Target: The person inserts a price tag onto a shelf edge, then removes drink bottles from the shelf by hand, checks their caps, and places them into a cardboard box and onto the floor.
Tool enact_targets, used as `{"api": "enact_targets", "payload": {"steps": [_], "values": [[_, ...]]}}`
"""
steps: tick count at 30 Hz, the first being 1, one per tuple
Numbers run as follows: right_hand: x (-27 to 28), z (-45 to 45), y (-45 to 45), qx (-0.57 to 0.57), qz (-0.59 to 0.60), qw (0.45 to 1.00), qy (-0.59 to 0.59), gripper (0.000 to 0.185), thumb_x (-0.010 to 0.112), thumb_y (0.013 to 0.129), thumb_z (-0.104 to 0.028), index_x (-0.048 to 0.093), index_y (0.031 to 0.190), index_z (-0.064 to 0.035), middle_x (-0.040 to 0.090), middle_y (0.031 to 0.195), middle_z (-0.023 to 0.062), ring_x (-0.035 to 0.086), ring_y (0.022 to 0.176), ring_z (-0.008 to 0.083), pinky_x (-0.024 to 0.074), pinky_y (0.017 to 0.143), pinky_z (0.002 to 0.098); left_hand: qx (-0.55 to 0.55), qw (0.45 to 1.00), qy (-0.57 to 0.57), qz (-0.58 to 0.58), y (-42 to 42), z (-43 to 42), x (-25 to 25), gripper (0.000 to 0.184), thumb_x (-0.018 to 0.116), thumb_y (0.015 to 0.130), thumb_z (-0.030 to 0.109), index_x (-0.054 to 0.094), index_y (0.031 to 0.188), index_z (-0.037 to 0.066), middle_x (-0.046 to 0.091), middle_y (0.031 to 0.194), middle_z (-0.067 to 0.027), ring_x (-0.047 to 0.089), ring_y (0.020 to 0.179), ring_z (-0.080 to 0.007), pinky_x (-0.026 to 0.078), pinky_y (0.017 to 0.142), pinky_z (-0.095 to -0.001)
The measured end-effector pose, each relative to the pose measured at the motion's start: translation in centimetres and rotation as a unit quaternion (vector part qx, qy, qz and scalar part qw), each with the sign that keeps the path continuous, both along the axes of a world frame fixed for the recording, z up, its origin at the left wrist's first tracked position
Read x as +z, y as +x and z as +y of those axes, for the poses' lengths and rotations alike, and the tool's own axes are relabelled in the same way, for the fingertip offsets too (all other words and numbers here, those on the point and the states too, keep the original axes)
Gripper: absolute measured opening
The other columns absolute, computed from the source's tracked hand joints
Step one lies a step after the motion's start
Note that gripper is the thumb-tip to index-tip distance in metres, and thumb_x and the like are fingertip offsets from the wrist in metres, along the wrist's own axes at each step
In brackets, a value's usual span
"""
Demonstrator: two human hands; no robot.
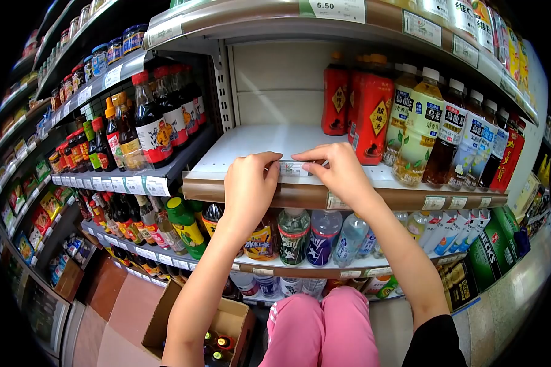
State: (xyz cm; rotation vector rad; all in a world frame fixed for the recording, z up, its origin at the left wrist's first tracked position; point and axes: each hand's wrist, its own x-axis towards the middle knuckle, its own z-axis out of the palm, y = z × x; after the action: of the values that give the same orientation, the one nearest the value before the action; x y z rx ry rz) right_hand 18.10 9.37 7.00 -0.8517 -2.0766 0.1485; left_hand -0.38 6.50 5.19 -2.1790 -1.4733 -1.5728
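Note:
A small price tag (292,168) is at the front edge of the middle shelf (269,137), held level between my two hands. My left hand (249,183) pinches its left end between thumb and fingers. At the other end, the thumb and fingers of my right hand (341,171) close on it. Just below runs the shelf's brown edge strip (386,199), with another label (337,202) under my right hand. Red drink bottles (370,116) stand on this shelf to the right of my hands.
Tea bottles (419,128) line the shelf's right side. Sauce bottles (156,122) fill the rack on the left. Drink bottles (324,235) stand one shelf down. An open cardboard box (242,318) with bottles sits on the floor, left of my knees (321,324).

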Motion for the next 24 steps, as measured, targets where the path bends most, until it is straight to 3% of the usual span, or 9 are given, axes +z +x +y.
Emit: {"api": "enact_targets", "payload": {"steps": [5, 11, 14, 17, 20, 24], "values": [[-0.2, -0.1, -0.5, 0.001, 0.041, 0.999, 0.008, 0.021, 0.07, 0.077, -0.001, 0.074, 0.097, -0.0036, 0.069, 0.086, 0.0211, 0.068, 0.072, 0.0313, 0.0543, 0.07, 0.0366, 0.024, 1.0, 0.008, -0.001, 0.2, -0.2, -0.1, 0.021, 0.061, 0.085, 0.004, 0.072, 0.102, -0.002, 0.069, 0.082, -0.0234, 0.069, 0.074, -0.0329, 0.053, 0.072, -0.0381], [-0.8, 0.5, -0.5, -0.016, 0.046, 0.998, 0.038, 0.02, 0.073, 0.075, -0.002, 0.075, 0.095, -0.0034, 0.069, 0.08, 0.0193, 0.067, 0.068, 0.0305, 0.0542, 0.068, 0.036, 0.063, 0.998, 0.022, 0.019, 0.8, -0.3, -0.1, 0.019, 0.061, 0.085, 0.008, 0.073, 0.098, 0.002, 0.068, 0.08, -0.023, 0.067, 0.077, -0.0393, 0.054, 0.075, -0.0446], [-0.4, 0.2, -0.7, -0.039, 0.021, 0.999, 0.011, 0.02, 0.072, 0.076, -0.001, 0.073, 0.096, 0.0004, 0.071, 0.083, 0.0193, 0.069, 0.067, 0.0219, 0.0537, 0.066, 0.031, 0.076, 0.996, 0.035, 0.032, 0.9, -0.2, -0.3, 0.018, 0.06, 0.085, 0.008, 0.073, 0.096, 0.002, 0.068, 0.078, -0.0224, 0.066, 0.075, -0.0391, 0.053, 0.074, -0.0447], [-0.4, 0.2, -1.0, -0.056, 0.019, 0.998, 0.029, 0.017, 0.073, 0.074, -0.001, 0.073, 0.092, 0.0008, 0.071, 0.078, 0.0178, 0.068, 0.066, 0.02, 0.0533, 0.065, 0.0298, 0.073, 0.996, 0.05, 0.029, 0.9, -0.3, -0.5, 0.017, 0.06, 0.086, 0.008, 0.073, 0.096, 0.001, 0.067, 0.077, -0.0226, 0.066, 0.073, -0.0386, 0.053, 0.073, -0.0438], [-0.7, 0.3, -1.3, -0.045, 0.058, 0.997, 0.024, 0.017, 0.077, 0.071, -0.003, 0.074, 0.087, -0.0021, 0.067, 0.069, 0.0172, 0.065, 0.062, 0.0266, 0.0502, 0.06, 0.0343, 0.077, 0.995, 0.053, 0.02, 0.9, -0.4, -0.7, 0.017, 0.06, 0.086, 0.007, 0.073, 0.096, 0.0, 0.067, 0.076, -0.0233, 0.066, 0.072, -0.038, 0.053, 0.07, -0.042], [-0.5, 0.2, -1.4, -0.043, 0.066, 0.997, 0.007, 0.017, 0.079, 0.069, -0.003, 0.073, 0.086, -0.0009, 0.067, 0.068, 0.017, 0.065, 0.061, 0.0252, 0.0507, 0.061, 0.0332, 0.101, 0.993, 0.046, 0.03, 1.1, -0.6, -0.5, 0.016, 0.061, 0.086, 0.008, 0.073, 0.094, 0.001, 0.067, 0.075, -0.0221, 0.066, 0.071, -0.0377, 0.052, 0.069, -0.0427]]}}
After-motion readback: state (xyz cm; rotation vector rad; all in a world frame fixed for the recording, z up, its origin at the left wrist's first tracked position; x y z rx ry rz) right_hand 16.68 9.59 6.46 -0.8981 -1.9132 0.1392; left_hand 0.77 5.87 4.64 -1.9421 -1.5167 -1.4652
